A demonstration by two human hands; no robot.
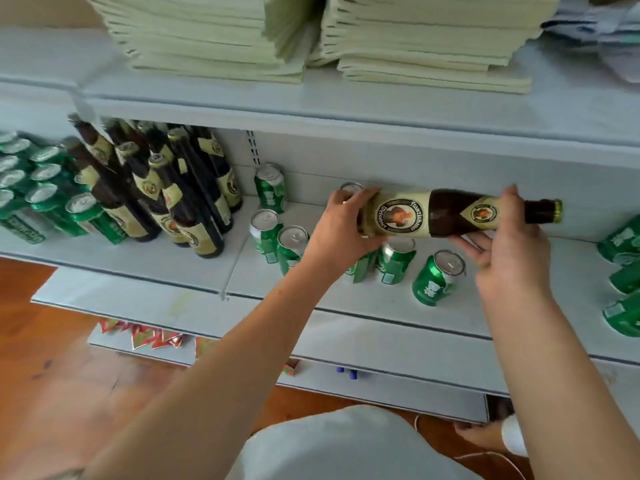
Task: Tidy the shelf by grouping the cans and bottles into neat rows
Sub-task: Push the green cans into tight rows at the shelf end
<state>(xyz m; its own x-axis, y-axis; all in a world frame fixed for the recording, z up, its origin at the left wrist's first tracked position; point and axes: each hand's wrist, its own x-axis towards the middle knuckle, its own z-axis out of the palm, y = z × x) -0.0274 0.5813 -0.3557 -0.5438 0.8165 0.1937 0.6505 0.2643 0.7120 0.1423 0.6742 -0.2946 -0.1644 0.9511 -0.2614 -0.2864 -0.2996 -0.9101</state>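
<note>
A brown beer bottle (446, 213) with a cream label lies sideways in the air above the middle shelf (363, 299), cap pointing right. My left hand (343, 226) grips its base end. My right hand (509, 237) holds it at the neck, thumb on top and fingers underneath. Several green cans (437, 277) stand scattered on the shelf below the bottle. At the left, several matching brown bottles (173, 188) stand grouped together, with rows of green cans (45, 202) further left.
Stacks of pale green paper pads (311, 36) lie on the upper shelf. More green cans (623, 271) lie at the right edge. Red snack packets (145, 337) sit on the lower shelf. Below is a wooden floor (52, 375).
</note>
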